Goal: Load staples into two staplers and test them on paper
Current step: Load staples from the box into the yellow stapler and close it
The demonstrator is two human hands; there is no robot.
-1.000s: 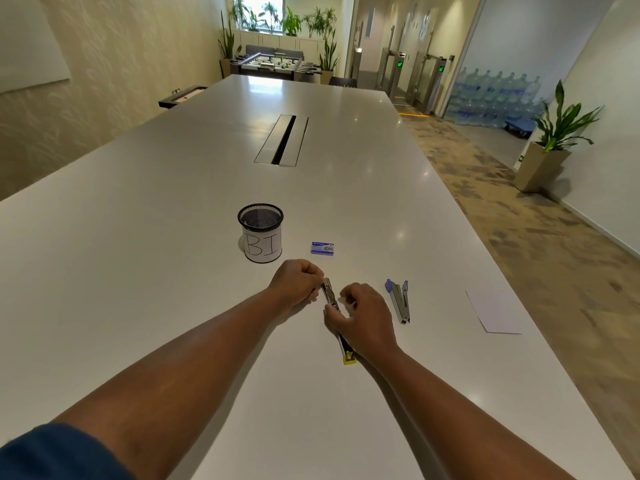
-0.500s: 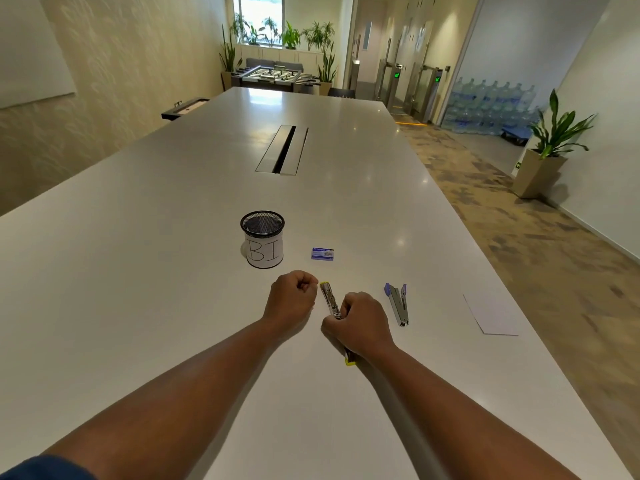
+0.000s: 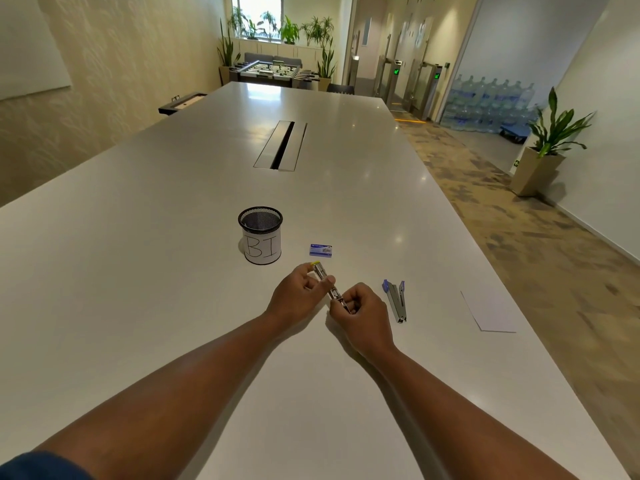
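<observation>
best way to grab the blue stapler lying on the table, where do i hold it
Grip the blue stapler across its long metal body near the middle, coming from above with the right hand, which is nearest. It lies flat on the table, apart from everything, its narrow sides free for thumb and fingers. Its blue-tipped far end looks splayed open, so avoid it.

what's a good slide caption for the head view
Both hands, left hand and right hand, hold the yellow-tipped stapler above the table.
</observation>
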